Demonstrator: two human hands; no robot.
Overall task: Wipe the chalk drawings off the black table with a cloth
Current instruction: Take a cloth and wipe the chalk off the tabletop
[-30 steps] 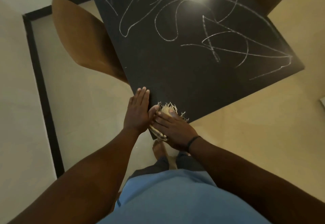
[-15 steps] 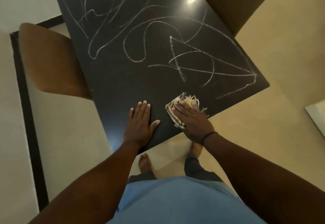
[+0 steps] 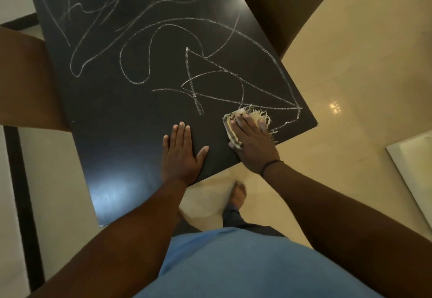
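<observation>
Cloth (image 3: 247, 119) has travelled from the tabletop's (image 3: 131, 134) near corner, where it sat a second ago beside the left hand, out along the near edge until its fringe touches the first chalk drawings (image 3: 191, 80). That puts the wiping proper at its very start: every line is still white and unbroken.

Right hand (image 3: 253, 143) lies flat on the folded cloth, fingers (image 3: 240, 124) straight and spread, pressing it down rather than clutching it. Left hand (image 3: 181, 155) rests open on bare black surface just left of those fingers, its own fingers extended, seemingly bracing.

Beyond the right fingertips the scribbles run on across the whole far surface, so there is wide room for forward and leftward strokes. To the right of the fingers the tabletop's right corner is near, and the near edge passes under the heel of the right hand; a rightward stroke would soon run off. Brown chairs (image 3: 287, 5) stand at both sides.
</observation>
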